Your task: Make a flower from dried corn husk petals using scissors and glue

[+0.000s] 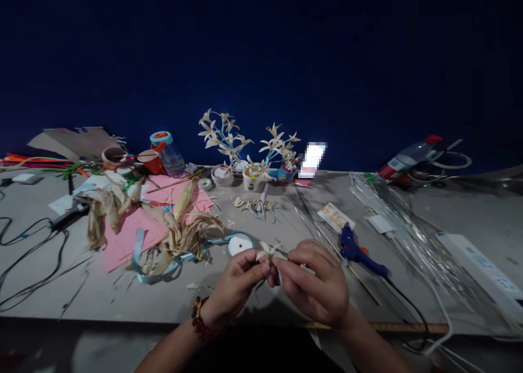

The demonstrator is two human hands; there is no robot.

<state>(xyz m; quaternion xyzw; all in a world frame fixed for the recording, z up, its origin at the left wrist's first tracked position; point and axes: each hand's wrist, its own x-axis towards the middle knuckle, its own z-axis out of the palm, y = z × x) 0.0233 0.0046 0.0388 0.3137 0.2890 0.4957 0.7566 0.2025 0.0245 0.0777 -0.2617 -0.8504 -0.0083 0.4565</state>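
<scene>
Just above the table's front edge, my left hand [243,277] pinches a small pale corn husk flower [270,249] between thumb and fingers. From the other side, my right hand [316,280] is closed at the flower's base, thumb and fingertips pressed together on it. The exact spot of that grip is partly hidden by the fingers. Behind my left hand lies a white ribbon spool [240,244] with light blue ribbon [143,264]. Dry corn husks [180,237] are heaped to the left. A blue glue gun [359,251] rests right of my right hand.
Finished husk flower sprays [223,136] stand in pots at the back, near a lit phone [312,159]. Pink paper sheets [133,234] and a black-handled tool [69,218] with cable lie left. Wire stems [408,242], a bottle [411,158] and a power strip [482,267] occupy the right.
</scene>
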